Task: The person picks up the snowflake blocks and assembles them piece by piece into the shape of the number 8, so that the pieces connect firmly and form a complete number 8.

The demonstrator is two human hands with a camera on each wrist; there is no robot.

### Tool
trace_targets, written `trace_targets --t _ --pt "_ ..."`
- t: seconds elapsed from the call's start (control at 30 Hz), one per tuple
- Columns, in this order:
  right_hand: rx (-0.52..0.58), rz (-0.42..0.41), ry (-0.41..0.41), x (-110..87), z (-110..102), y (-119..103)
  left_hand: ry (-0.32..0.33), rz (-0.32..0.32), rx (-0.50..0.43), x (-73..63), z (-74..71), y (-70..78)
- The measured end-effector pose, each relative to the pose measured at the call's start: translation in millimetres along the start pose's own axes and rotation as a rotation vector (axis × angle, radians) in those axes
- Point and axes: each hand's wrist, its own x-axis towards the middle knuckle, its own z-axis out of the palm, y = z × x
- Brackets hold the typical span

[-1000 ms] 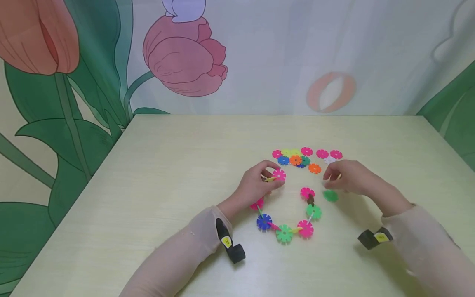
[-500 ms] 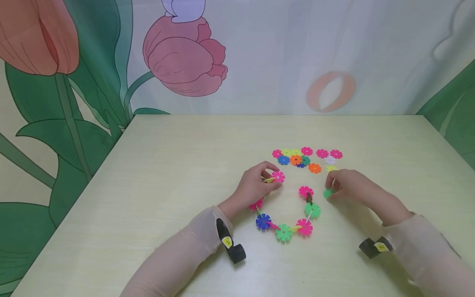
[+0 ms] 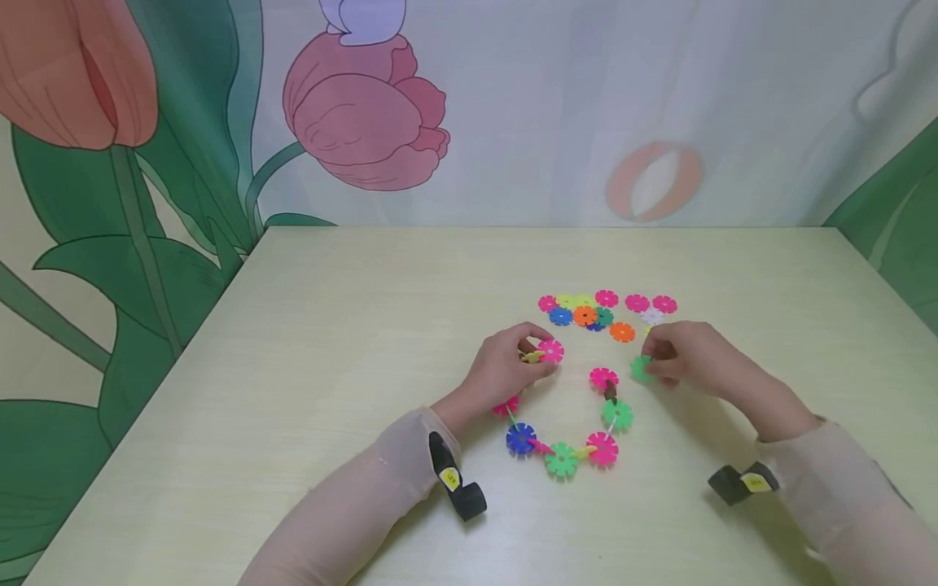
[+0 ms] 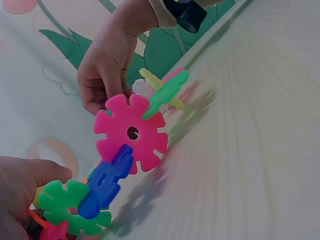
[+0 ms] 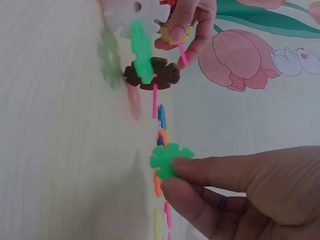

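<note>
Pale table (image 3: 330,325): left hand (image 3: 506,366) grip pinches chain's pink disc (image 3: 551,351); right hand (image 3: 689,358) grip pinches loose green disc (image 3: 641,368).

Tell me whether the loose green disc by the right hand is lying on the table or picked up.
Picked up: the right hand pinches the green disc between thumb and fingertip, on edge.

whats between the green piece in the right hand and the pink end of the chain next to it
Nothing: in the head view a bare strip of table separates the green piece, pinched by the right hand, from the chain's pink end.
</note>
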Motion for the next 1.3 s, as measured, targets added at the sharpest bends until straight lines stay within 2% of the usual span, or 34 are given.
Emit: trace_targets --t 0.27,0.47,0.7,0.8,1.13,1.3 --pt "0.019 -0.025 0.091 -0.1 0 -13 -0.006 0.002 -0.019 0.3 0.6 -1.8" --pt "0.060 -0.091 0.186 0.2 11 -32 -0.006 0.013 -0.020 0.8 1.2 -2.7" --pt "-0.030 -0.173 0.299 6.6 26 -48 -0.008 0.032 -0.026 0.7 1.0 -2.8" --pt "-0.045 -0.173 0.310 8.4 29 -51 -0.007 0.041 -0.027 0.4 0.4 -2.4" --pt "-0.018 -0.114 0.264 8.8 34 -58 -0.009 0.057 -0.032 0.6 0.7 -1.5" --pt "-0.038 -0.147 0.316 11.9 41 -59 -0.013 0.064 -0.059 -0.7 0.3 -1.5"
